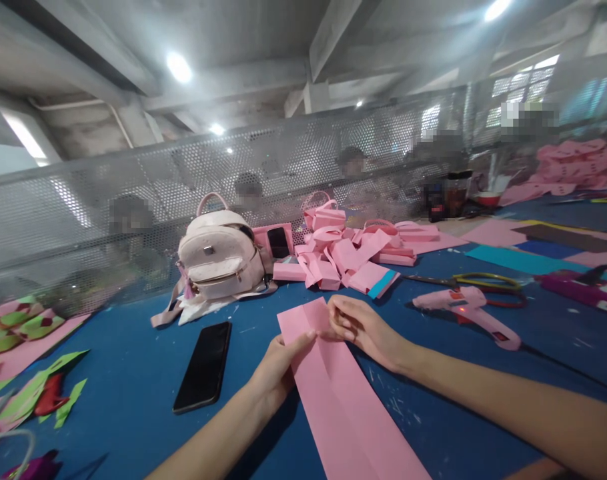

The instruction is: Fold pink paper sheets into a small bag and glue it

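A long pink paper strip (346, 400), creased lengthwise, runs from the middle of the blue table off the bottom of the view. My left hand (278, 370) grips its left edge, thumb on top and the other fingers hidden beneath. At the far right end of the strip, my right hand (361, 327) is curled with its fingertips against the paper's edge, pinching it. A pink glue gun (471, 310) with a small red light lies to the right of my right hand. To the left of my left hand lies a black phone (203, 367).
A pile of folded pink paper pieces (341, 250) lies beyond the strip, beside a white backpack (221, 250). Scissors (488, 281) and coloured sheets (538, 243) lie at right. Green scraps (53, 367) and a red-handled tool (52, 395) are at left. A perforated metal screen (283, 157) stands behind.
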{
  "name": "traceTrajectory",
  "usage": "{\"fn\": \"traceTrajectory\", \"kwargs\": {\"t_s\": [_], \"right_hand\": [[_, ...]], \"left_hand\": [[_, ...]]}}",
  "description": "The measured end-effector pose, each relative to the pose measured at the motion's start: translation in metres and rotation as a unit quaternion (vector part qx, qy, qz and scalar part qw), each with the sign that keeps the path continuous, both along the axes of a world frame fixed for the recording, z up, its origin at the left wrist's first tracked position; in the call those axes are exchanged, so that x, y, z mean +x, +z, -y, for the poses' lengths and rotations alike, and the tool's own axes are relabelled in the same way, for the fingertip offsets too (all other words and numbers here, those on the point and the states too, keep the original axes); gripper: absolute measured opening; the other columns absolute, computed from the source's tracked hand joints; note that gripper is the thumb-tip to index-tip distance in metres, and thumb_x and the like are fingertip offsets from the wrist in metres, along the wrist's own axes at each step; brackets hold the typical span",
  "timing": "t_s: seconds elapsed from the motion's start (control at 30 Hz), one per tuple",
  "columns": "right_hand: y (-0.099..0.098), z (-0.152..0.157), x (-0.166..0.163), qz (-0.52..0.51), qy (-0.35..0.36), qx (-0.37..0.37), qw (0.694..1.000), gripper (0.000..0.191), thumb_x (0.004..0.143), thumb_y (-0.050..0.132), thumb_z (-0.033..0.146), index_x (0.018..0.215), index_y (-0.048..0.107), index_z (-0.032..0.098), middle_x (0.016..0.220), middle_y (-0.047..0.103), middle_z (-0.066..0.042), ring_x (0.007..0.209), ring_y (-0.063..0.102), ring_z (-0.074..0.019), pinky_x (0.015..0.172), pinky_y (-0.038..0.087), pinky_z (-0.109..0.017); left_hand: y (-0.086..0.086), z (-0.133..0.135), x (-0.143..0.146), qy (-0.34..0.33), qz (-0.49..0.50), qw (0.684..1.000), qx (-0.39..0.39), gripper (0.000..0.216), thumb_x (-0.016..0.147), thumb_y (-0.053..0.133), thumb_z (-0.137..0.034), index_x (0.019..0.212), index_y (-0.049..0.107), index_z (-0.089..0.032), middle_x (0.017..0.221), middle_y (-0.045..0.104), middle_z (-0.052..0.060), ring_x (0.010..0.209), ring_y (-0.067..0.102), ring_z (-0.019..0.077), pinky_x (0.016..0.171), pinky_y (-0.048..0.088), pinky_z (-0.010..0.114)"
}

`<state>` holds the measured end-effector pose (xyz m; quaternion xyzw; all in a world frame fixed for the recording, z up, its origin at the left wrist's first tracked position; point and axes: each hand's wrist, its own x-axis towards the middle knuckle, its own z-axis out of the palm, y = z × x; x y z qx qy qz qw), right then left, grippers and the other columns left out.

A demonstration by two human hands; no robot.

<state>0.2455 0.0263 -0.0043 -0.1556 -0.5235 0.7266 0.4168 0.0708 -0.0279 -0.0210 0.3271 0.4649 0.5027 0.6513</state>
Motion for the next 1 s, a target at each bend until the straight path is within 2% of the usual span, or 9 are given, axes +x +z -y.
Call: {"fn": "traceTrajectory", "kwargs": {"t_s": [0.17,0.27,0.37,0.47,0.6,0.73,1.0], "right_hand": [[0.000,-0.003,0.000,0.025,-0.031,0.034,0.999,0.027,0.089,0.058,0.041,0.075,0.052,0.020,0.062,0.035,0.008,0.050,0.032,-0.0072,0.070,0.047,-0.033],[-0.003,-0.008,-0.001,0.102,-0.137,0.130,0.977,0.020,0.079,0.069,0.034,0.084,0.055,0.021,0.074,0.047,0.004,0.067,0.046,-0.0113,0.070,0.044,-0.029],[-0.007,-0.014,-0.002,0.135,-0.204,0.179,0.953,0.030,0.069,0.074,0.026,0.094,0.057,0.021,0.095,0.054,-0.001,0.090,0.052,-0.0161,0.073,0.044,-0.027],[-0.011,-0.018,-0.002,0.129,-0.195,0.149,0.961,0.035,0.065,0.075,0.024,0.095,0.056,0.022,0.100,0.054,-0.002,0.097,0.054,-0.0182,0.076,0.046,-0.028],[-0.012,-0.020,-0.001,0.123,-0.188,0.112,0.968,0.037,0.063,0.079,0.024,0.092,0.057,0.021,0.093,0.054,0.001,0.084,0.059,-0.0152,0.075,0.047,-0.030],[-0.014,-0.023,-0.001,0.119,-0.194,0.105,0.968,0.036,0.062,0.081,0.026,0.088,0.057,0.020,0.089,0.054,0.002,0.082,0.060,-0.0149,0.077,0.047,-0.030],[-0.012,-0.023,0.000,0.113,-0.198,0.094,0.969,0.039,0.062,0.082,0.027,0.092,0.058,0.021,0.097,0.052,0.001,0.089,0.065,-0.0167,0.084,0.048,-0.032]], "left_hand": [[0.001,0.000,-0.001,0.038,-0.031,0.999,0.023,0.049,0.066,0.085,-0.037,0.101,0.070,-0.007,0.091,0.075,0.016,0.073,0.071,0.0243,0.067,0.056,0.030],[0.001,-0.002,-0.002,0.049,-0.037,0.997,0.041,0.053,0.063,0.086,-0.038,0.102,0.070,-0.007,0.092,0.075,0.016,0.075,0.072,0.0251,0.069,0.056,0.031],[-0.002,-0.003,-0.003,0.055,-0.047,0.996,0.059,0.054,0.061,0.087,-0.038,0.102,0.071,-0.007,0.092,0.075,0.016,0.076,0.072,0.0252,0.071,0.055,0.031],[-0.005,-0.005,-0.005,0.066,-0.067,0.993,0.074,0.054,0.059,0.088,-0.039,0.099,0.072,-0.007,0.091,0.075,0.016,0.076,0.071,0.0251,0.071,0.055,0.031],[-0.009,-0.009,-0.010,0.089,-0.095,0.988,0.088,0.053,0.055,0.089,-0.040,0.094,0.073,-0.008,0.091,0.075,0.015,0.077,0.070,0.0246,0.069,0.053,0.030],[-0.011,-0.011,-0.015,0.100,-0.113,0.984,0.099,0.051,0.054,0.089,-0.040,0.090,0.073,-0.007,0.090,0.075,0.015,0.074,0.069,0.0231,0.068,0.052,0.030],[-0.017,-0.017,-0.022,0.119,-0.126,0.979,0.107,0.053,0.054,0.089,-0.041,0.093,0.073,-0.008,0.091,0.074,0.015,0.077,0.068,0.0239,0.070,0.052,0.031]]}}
